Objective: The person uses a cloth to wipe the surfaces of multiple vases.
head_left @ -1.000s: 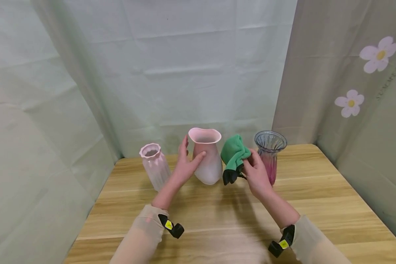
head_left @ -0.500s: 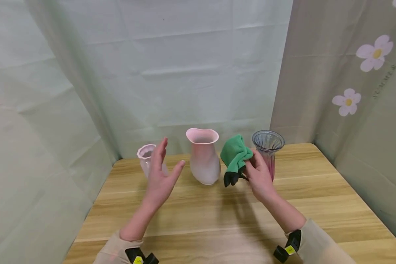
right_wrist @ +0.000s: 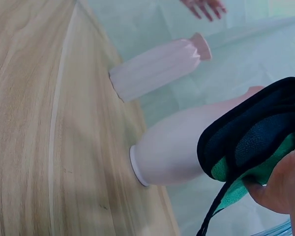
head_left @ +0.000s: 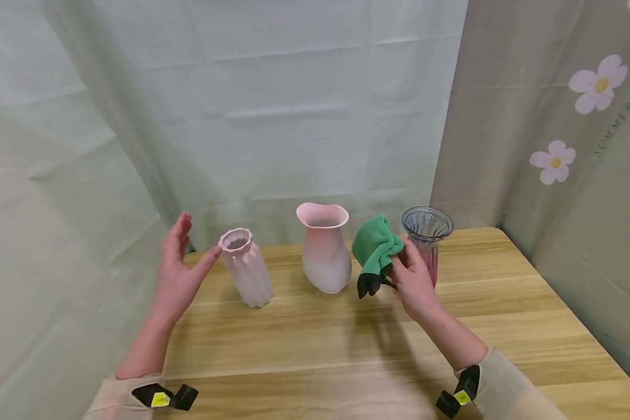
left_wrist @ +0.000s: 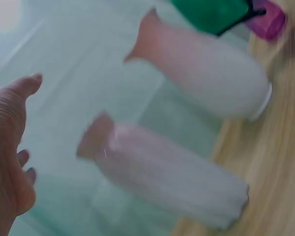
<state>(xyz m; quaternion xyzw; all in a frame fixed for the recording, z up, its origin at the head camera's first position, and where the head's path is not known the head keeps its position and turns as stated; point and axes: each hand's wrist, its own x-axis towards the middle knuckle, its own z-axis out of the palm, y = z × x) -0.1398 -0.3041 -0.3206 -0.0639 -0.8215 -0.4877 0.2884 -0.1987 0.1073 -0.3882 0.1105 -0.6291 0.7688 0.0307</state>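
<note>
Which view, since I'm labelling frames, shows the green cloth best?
The head view: the green cloth shows nearly whole, in the right hand. The right wrist view is closer but crops it; the left wrist view catches only a piece, top edge.

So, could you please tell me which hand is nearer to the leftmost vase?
Left. The left hand is just left of the leftmost vase, not touching it; the right hand is farther off, beyond the middle vase, holding the green cloth.

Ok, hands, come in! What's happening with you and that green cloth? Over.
Left hand: holding nothing, apart from ribbed vase. Right hand: gripping green cloth. In the way: smooth vase, standing between cloth and ribbed vase.
</note>
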